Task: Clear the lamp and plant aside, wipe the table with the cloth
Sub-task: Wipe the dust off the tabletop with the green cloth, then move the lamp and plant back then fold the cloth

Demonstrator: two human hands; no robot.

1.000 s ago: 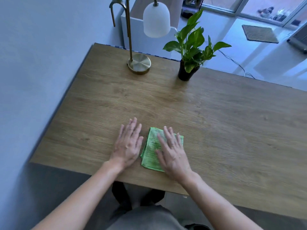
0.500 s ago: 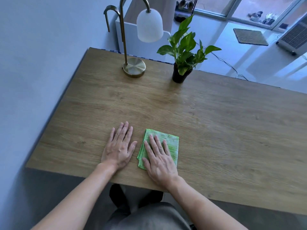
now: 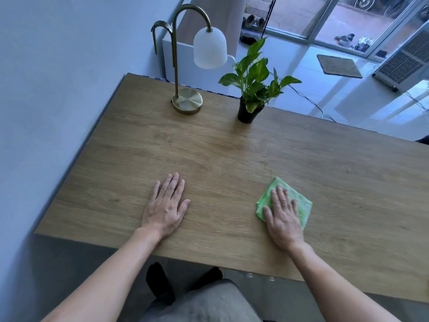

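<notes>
While the green cloth (image 3: 286,201) is pressed flat under the open right hand (image 3: 282,217), even pressure is best kept across the tabletop (image 3: 232,159), which is steadied by the flat left hand (image 3: 166,208).

Just one view here — a head-worn wide-angle cam, looking forward and steeply down at the wooden table (image 3: 232,159) from close above its near edge, floor and window up around 1 o'clock.
</notes>
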